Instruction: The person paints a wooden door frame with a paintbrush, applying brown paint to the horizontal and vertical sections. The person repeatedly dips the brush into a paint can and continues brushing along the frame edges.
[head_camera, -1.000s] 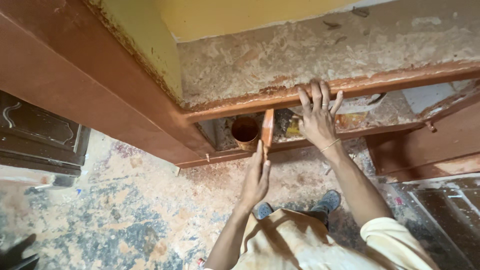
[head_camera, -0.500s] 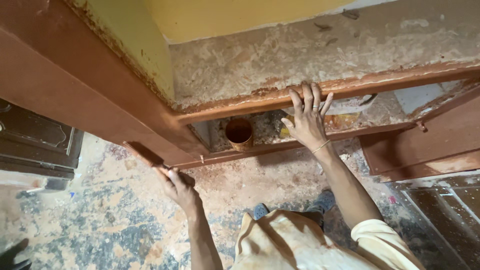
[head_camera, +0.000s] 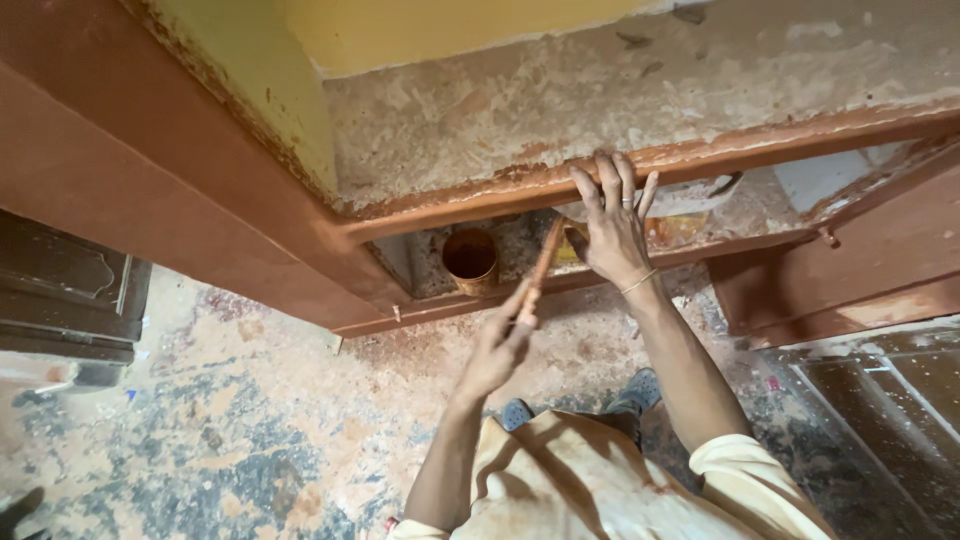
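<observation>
Now, mid-painting, the left hand (head_camera: 497, 345) grips the brush (head_camera: 541, 268) by the tin (head_camera: 470, 259), right hand (head_camera: 612, 225) spread flat on the frame (head_camera: 640, 165), so loading paint likely comes next.

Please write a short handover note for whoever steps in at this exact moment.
Left hand: grip closed on the brush handle, which points up toward the reddish-brown frame rail.
Right hand: flat on that rail, fingers spread, holding nothing.
Paint tin: open, on the ledge behind the lower rail, left of the brush.
Done: rails and the big panel at left look coated reddish-brown.
Left: wall above the rail is bare and patchy; brush head is hidden, so its paint load can't be told.
</observation>
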